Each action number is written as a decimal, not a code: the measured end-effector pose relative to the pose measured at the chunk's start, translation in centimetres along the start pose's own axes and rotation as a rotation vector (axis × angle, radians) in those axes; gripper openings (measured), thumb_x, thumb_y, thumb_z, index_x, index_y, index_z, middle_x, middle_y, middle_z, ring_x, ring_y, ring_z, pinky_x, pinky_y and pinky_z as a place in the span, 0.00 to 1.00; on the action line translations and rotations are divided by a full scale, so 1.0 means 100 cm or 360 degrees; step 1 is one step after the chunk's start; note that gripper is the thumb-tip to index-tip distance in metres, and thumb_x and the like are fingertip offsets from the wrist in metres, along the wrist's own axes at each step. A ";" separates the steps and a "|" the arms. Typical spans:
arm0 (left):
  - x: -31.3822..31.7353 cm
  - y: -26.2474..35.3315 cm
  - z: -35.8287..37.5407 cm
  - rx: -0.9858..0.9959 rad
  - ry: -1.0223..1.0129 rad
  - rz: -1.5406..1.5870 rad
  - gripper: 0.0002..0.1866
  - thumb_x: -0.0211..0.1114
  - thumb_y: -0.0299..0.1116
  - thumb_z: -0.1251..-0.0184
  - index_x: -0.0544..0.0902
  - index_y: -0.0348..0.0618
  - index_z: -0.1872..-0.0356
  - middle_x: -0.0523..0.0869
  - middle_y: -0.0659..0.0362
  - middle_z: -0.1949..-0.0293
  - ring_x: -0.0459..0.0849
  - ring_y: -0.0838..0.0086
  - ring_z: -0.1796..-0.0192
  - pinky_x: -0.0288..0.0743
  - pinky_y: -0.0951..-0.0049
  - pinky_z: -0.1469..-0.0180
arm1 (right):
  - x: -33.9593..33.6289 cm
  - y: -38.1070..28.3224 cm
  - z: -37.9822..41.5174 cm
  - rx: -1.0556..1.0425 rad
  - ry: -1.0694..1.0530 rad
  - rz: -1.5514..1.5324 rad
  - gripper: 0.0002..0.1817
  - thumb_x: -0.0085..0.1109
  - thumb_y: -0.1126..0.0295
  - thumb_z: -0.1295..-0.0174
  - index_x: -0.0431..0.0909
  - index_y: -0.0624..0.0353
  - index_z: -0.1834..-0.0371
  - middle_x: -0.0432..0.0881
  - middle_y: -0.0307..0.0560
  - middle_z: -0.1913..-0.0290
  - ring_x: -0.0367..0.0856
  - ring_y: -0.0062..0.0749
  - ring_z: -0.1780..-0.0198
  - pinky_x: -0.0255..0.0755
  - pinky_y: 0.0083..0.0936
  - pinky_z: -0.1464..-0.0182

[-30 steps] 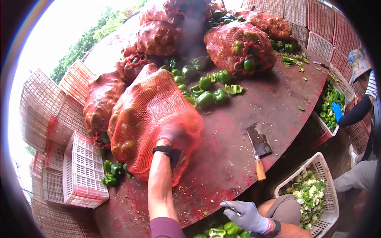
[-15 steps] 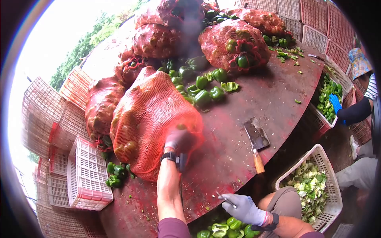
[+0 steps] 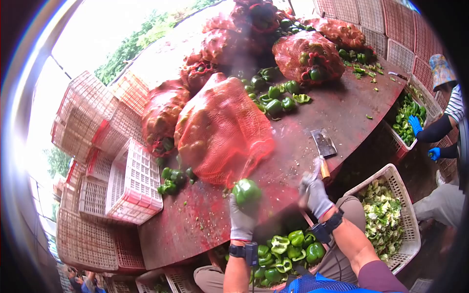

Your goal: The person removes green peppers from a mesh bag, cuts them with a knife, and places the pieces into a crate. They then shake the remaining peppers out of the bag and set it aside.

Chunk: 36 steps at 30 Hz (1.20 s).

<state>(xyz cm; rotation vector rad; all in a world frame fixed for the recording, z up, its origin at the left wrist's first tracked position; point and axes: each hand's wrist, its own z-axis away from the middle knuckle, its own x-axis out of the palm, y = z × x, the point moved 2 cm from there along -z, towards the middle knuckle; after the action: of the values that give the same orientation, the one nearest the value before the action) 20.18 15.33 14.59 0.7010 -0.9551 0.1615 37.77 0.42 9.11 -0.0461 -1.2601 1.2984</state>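
A whole green bell pepper [image 3: 247,192] is in my left hand [image 3: 242,220], gripped from below in a grey glove, at the near edge of the red mesh sack [image 3: 222,129]. The sack lies slumped on the table, bulging with peppers on its far left side. My right hand [image 3: 317,196], also gloved, is curled and blurred by motion; what it holds cannot be made out. Close beyond it lies a cleaver [image 3: 324,145] with a wooden handle. Below both hands, cut and whole green peppers [image 3: 281,255] fill a container at my lap.
More mesh sacks [image 3: 309,57] and loose peppers [image 3: 274,106] cover the far part of the red table [image 3: 293,166]. Stacked crates [image 3: 139,183] stand left. A crate of pepper scraps [image 3: 386,219] is right. Beyond it, a person in blue gloves [image 3: 415,126] works at another crate.
My left hand has come out of the mesh sack with a green bell pepper. My right hand, earlier closed on a thin metal tool, has risen toward the cleaver's handle. The view has shifted.
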 end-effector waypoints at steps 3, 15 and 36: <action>-0.019 -0.014 0.034 -0.0040 0.0014 0.0022 0.27 0.54 0.65 0.33 0.82 0.58 0.47 0.87 0.64 0.52 0.84 0.69 0.52 0.74 0.69 0.59 | 0.023 0.008 0.062 -0.0014 -0.0268 0.1304 0.28 0.58 0.68 0.38 0.69 0.50 0.32 0.78 0.45 0.77 0.80 0.33 0.75 0.74 0.29 0.70; -0.001 -0.055 0.133 -0.0037 -0.0302 0.0196 0.30 0.50 0.60 0.29 0.77 0.51 0.37 0.81 0.57 0.39 0.80 0.60 0.38 0.75 0.57 0.39 | 0.028 0.023 0.146 -0.1143 -0.0986 0.2315 0.50 0.69 0.55 0.42 0.48 0.55 0.22 0.82 0.63 0.64 0.84 0.59 0.63 0.77 0.44 0.63; -0.018 -0.077 0.116 -0.0326 -0.0124 0.0369 0.24 0.53 0.57 0.31 0.81 0.57 0.44 0.84 0.62 0.44 0.83 0.68 0.48 0.77 0.67 0.62 | 0.014 0.039 0.105 -0.1515 -0.0888 0.2472 0.44 0.62 0.65 0.43 0.50 0.61 0.24 0.83 0.58 0.67 0.85 0.51 0.66 0.77 0.42 0.69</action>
<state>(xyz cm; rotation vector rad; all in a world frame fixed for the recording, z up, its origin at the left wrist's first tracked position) 14.35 2.63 13.90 0.4094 -1.1098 0.2379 27.40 -3.36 11.72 -1.7211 -2.3819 1.8151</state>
